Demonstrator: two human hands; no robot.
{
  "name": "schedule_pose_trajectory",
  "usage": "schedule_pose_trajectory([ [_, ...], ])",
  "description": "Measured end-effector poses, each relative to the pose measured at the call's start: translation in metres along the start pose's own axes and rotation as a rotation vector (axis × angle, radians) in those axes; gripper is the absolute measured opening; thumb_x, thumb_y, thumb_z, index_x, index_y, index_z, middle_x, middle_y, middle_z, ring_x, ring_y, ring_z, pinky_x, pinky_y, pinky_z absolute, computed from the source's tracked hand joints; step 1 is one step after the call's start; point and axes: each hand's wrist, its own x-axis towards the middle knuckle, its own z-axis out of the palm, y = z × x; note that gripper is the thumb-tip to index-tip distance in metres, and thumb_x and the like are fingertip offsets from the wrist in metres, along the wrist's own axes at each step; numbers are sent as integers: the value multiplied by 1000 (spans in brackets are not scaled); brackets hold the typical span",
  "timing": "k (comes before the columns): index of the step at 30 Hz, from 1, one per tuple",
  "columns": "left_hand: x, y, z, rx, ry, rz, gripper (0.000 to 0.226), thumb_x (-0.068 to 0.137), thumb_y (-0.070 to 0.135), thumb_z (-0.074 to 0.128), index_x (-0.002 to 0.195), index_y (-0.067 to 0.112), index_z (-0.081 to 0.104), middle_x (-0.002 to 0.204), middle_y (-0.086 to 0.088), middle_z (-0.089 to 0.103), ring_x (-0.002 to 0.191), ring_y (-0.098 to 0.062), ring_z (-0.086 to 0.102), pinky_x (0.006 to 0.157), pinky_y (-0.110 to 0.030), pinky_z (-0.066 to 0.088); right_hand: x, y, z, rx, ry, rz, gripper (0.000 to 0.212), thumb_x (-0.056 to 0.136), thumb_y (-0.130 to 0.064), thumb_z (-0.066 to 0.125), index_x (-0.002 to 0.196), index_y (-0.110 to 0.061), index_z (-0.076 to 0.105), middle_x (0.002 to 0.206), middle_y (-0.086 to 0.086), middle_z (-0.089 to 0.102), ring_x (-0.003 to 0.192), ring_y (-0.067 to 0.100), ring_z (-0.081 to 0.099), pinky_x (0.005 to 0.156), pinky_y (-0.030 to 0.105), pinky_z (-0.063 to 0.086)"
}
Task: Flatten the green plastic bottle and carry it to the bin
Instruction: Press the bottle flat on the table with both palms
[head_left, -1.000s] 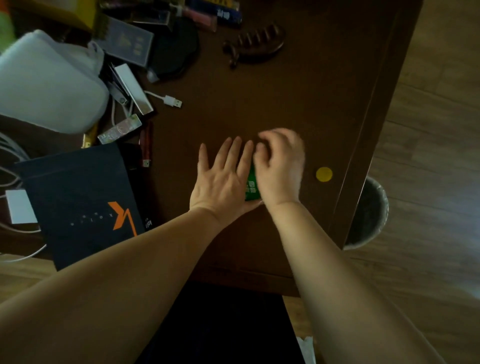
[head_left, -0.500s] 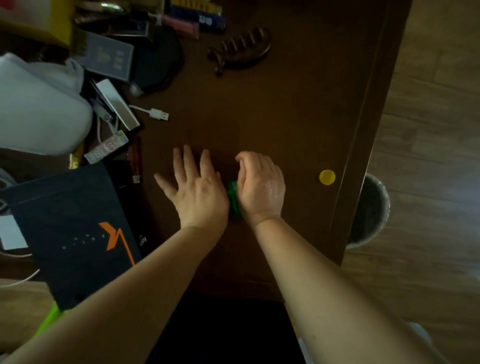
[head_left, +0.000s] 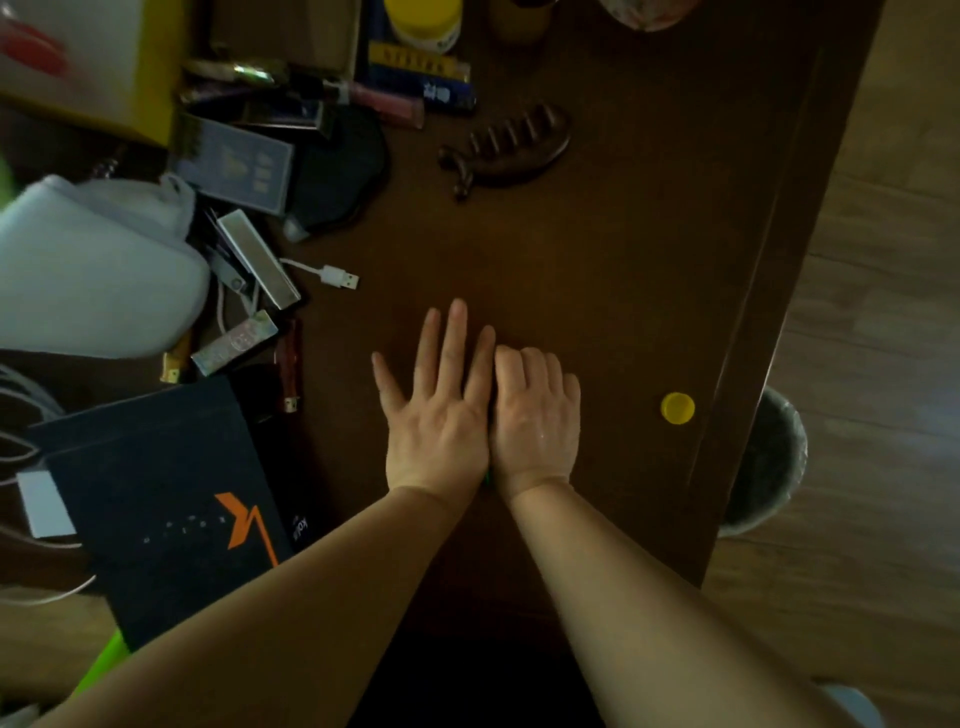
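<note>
The left hand (head_left: 439, 415) lies flat with fingers spread, the right hand (head_left: 537, 415) with fingers curled, side by side at frame centre on the table (head_left: 623, 249). Only a sliver of the green bottle (head_left: 487, 477) shows between the wrists; the bin (head_left: 769, 467) stands at right.

Only a large orange "K" legible on the dark box (head_left: 156, 509) at the desk's left (the small letters beside it too blurred to read).

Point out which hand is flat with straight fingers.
The left hand: palm down, fingers spread straight on the table. The right hand beside it has its fingers curled.
</note>
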Motion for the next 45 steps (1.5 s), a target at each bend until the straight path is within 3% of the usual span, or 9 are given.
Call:
schedule_pose_trajectory([
  [4, 9, 0, -11, -93, -118, -55, 60, 92, 32, 30, 146, 29, 5, 158, -1, -12, 144, -19, -16, 113, -59, 0, 5, -7, -14, 22, -118, 63, 15, 87, -14, 59, 102, -15, 59, 91, 5, 67, 82, 24, 63, 70, 37, 49],
  [7, 1, -18, -17, -316, -50, -15, 50, 94, 28, 31, 143, 25, 25, 159, -1, 3, 142, -9, -10, 117, -47, 8, 2, -4, -15, 34, -115, 54, 16, 87, -17, 58, 103, -17, 57, 93, 3, 69, 85, 22, 65, 72, 36, 50],
  [12, -11, -29, -11, -366, 139, -224, 39, 91, 17, 43, 129, 18, 51, 153, -12, 29, 143, -28, 16, 115, -55, 17, 2, -2, -11, 77, -65, 43, 18, 87, -9, 56, 103, -14, 59, 89, 5, 69, 80, 23, 65, 68, 37, 51],
  [18, -9, -8, -6, -148, 142, -182, 59, 79, 13, 49, 136, 25, 36, 156, -11, 19, 145, -29, 7, 110, -59, -2, 9, -14, -19, -8, -96, 9, 24, 86, -12, 54, 110, -16, 57, 104, 7, 65, 96, 26, 60, 80, 41, 46],
  [21, -11, -3, -6, -106, 83, -141, 66, 83, 27, 57, 140, 27, 24, 157, -9, 14, 145, -27, 5, 110, -59, 0, 13, -24, -22, -1, -104, -157, 33, 84, -11, 56, 117, -14, 56, 108, 9, 62, 97, 26, 59, 81, 38, 49],
  [30, -5, -14, -5, -91, 59, 70, 72, 80, 30, 63, 142, 19, 26, 156, -9, 20, 144, -28, 13, 108, -64, 11, 3, -16, -7, 47, -32, -114, 45, 80, -9, 69, 122, -10, 52, 103, 11, 65, 90, 26, 64, 73, 37, 56],
  [35, 2, -20, 13, -163, 120, 57, 60, 85, 30, 50, 140, 18, 30, 156, -5, 15, 144, -26, 10, 105, -68, 14, 7, -10, 17, 26, -57, -121, 48, 80, -27, 66, 123, -15, 46, 102, 6, 58, 85, 18, 59, 66, 30, 53],
  [39, 5, -13, -5, -198, 23, -4, 52, 86, 22, 51, 137, 15, 41, 157, -9, 15, 144, -28, 8, 102, -74, 21, 13, -18, 1, 39, -161, -100, 50, 80, -22, 69, 123, -16, 44, 102, 6, 62, 89, 21, 61, 71, 32, 54],
  [45, 0, -20, 15, -355, 138, -1, 45, 89, 23, 36, 133, 20, 40, 158, -3, 7, 146, -22, 1, 110, -57, 9, 9, -13, 18, 23, -97, -116, 55, 75, -30, 69, 123, -19, 46, 102, 2, 58, 84, 16, 58, 66, 28, 53],
])
